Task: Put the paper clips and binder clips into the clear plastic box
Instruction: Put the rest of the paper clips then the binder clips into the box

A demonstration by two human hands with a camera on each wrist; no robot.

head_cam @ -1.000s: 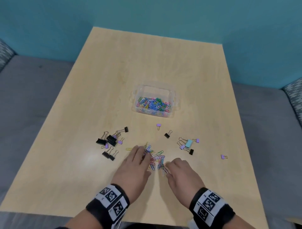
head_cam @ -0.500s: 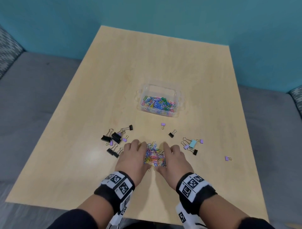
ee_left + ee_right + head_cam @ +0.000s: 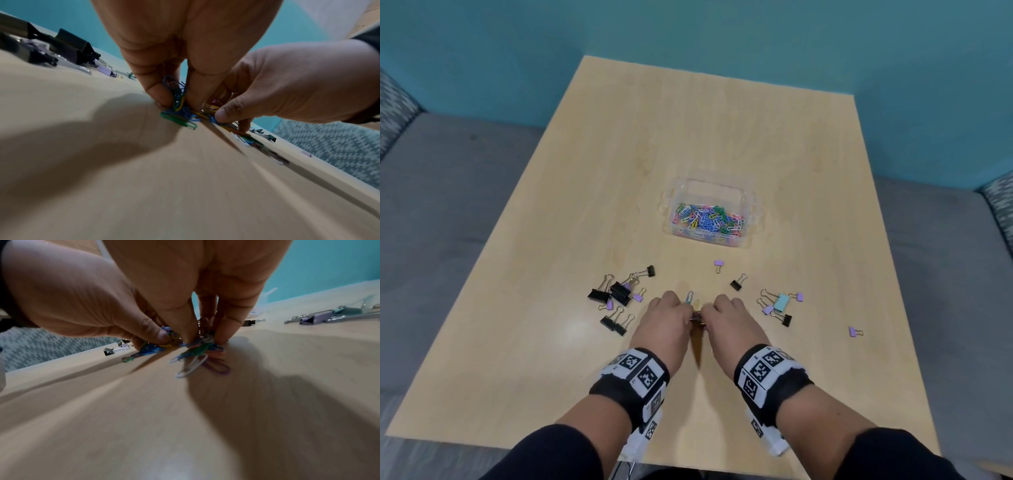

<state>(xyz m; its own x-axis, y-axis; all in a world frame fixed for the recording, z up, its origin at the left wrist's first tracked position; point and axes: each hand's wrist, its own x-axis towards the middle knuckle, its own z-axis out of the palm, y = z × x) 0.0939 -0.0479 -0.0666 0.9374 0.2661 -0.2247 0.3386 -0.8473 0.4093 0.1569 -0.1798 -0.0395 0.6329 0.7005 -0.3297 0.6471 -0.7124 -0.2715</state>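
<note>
A clear plastic box [image 3: 750, 205] sits mid-table with several coloured paper clips inside. Near the front edge my left hand [image 3: 666, 322] and right hand [image 3: 729, 320] are pressed together on the table, fingers curled round a bunch of coloured paper clips [image 3: 180, 112] [image 3: 197, 348] pinched between them. A blue clip [image 3: 689, 297] sticks out beyond the fingertips. Black and purple binder clips [image 3: 616, 294] lie left of my hands. More binder clips [image 3: 779, 305] lie to the right, one of them light blue.
A purple binder clip [image 3: 718, 264] and a black one [image 3: 737, 283] lie between my hands and the box. Another purple clip [image 3: 854, 331] sits alone at the right. The wooden table [image 3: 688, 137] is flanked by grey upholstered seating and a teal wall.
My hands have swept the loose paper clips into one bunch and closed in on it from both sides; the spread-out pile is now hidden between my fingers.
</note>
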